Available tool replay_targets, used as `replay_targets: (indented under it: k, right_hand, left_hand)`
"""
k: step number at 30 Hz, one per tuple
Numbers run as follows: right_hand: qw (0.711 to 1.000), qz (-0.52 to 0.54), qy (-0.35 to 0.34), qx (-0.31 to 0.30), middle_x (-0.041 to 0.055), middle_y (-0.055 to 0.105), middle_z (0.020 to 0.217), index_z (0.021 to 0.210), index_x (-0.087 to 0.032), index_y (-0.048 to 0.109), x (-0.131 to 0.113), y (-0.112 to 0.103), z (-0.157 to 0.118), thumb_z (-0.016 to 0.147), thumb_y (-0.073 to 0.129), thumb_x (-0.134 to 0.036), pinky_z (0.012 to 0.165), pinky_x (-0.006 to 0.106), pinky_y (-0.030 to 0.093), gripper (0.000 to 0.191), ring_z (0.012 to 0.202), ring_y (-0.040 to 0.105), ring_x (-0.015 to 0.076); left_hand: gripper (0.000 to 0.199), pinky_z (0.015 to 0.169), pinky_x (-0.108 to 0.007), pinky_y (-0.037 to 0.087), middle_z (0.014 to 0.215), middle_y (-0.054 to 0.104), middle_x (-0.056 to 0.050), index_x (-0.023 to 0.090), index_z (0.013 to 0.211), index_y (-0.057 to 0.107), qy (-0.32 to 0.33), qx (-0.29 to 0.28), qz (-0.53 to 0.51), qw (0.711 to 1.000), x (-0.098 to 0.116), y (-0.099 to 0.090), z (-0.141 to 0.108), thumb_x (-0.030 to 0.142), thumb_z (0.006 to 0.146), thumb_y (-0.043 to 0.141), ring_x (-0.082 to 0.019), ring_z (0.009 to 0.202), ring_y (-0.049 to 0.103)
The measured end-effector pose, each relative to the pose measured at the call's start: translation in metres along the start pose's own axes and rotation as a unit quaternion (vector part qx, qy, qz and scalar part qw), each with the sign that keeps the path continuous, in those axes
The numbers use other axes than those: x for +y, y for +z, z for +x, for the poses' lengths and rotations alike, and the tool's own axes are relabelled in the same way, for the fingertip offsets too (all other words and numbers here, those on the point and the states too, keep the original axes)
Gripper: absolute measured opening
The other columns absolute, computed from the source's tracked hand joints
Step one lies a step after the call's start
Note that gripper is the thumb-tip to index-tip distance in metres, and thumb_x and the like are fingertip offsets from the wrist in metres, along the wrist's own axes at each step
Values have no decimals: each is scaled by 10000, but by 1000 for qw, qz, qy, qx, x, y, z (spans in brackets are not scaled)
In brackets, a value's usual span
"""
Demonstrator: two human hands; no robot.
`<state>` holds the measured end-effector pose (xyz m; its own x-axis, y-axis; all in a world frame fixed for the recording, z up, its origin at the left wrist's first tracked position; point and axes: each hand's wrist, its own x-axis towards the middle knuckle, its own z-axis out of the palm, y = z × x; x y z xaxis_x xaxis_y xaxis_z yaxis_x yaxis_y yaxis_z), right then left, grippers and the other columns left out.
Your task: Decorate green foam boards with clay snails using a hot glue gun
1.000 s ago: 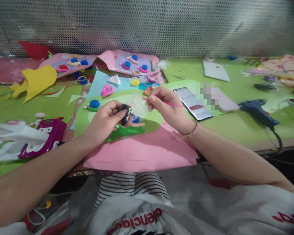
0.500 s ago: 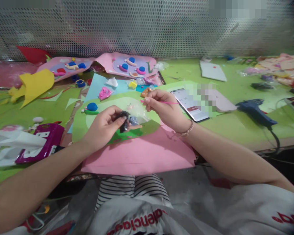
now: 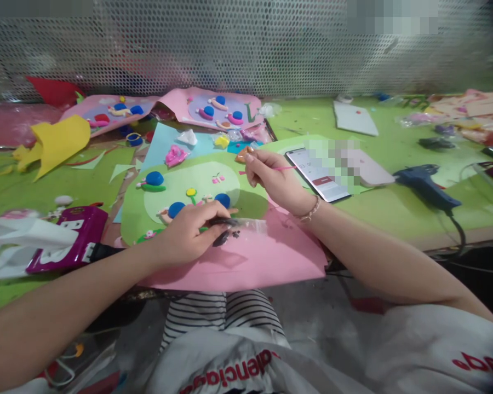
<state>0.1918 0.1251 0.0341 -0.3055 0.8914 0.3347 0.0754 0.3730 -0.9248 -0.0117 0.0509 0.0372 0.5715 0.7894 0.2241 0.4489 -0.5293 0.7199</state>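
Observation:
My left hand (image 3: 193,230) is closed on a small bag of black clay (image 3: 221,237), low over the pink sheet (image 3: 246,262). Its clear plastic end points right. In my right hand (image 3: 267,172) a thin pink stick (image 3: 285,168) is pinched; the hand hovers over the right side of the green sheet (image 3: 252,205). On that sheet lie clay snails with blue shells (image 3: 153,178), a yellow flower (image 3: 191,192) and pink cherries (image 3: 218,178). Orange clay (image 3: 243,155) lies just behind my right fingertips.
A phone (image 3: 318,175), a pink case (image 3: 367,167) and a blue glue gun (image 3: 427,185) lie to the right. At the left sits a purple tissue pack (image 3: 80,235). Finished snail pictures (image 3: 189,104) and clay lumps (image 3: 176,156) are behind, before a perforated metal panel (image 3: 246,49).
My left hand has moved down and slightly right with the black clay bag, uncovering the flower, cherries and snails. My right hand has stayed nearly in place, still with the stick.

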Motion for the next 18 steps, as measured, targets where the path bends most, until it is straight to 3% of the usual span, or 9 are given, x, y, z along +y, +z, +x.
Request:
replay_targets:
  k: [7, 13, 18]
  right_hand:
    - [1000, 9, -1, -21, -21, 543, 626, 694, -165, 539, 3, -5, 3, 727, 719, -513, 583, 220, 456, 393, 580, 506, 71]
    - [1000, -6, -4, -4, -33, 518, 570, 638, -164, 530, 2, -6, 5, 677, 766, -496, 558, 220, 432, 410, 563, 482, 72]
    - [999, -2, 31, -17, 2, 589, 623, 663, -143, 609, -1, -4, 4, 722, 717, -522, 601, 237, 498, 398, 577, 539, 78]
  left_hand:
    - [116, 767, -242, 467, 879, 683, -15, 176, 892, 590, -3, -20, 22, 1000, -1, 1, 1, 177, 884, 474, -136, 813, 637]
    - [142, 700, -200, 461, 813, 679, 9, 180, 904, 591, 53, -30, 28, 998, 0, 6, -3, 133, 883, 459, -108, 703, 617]
    - [193, 730, -217, 467, 827, 681, -20, 183, 942, 602, 99, -74, 65, 990, -1, 14, -11, 148, 894, 419, -132, 773, 629]
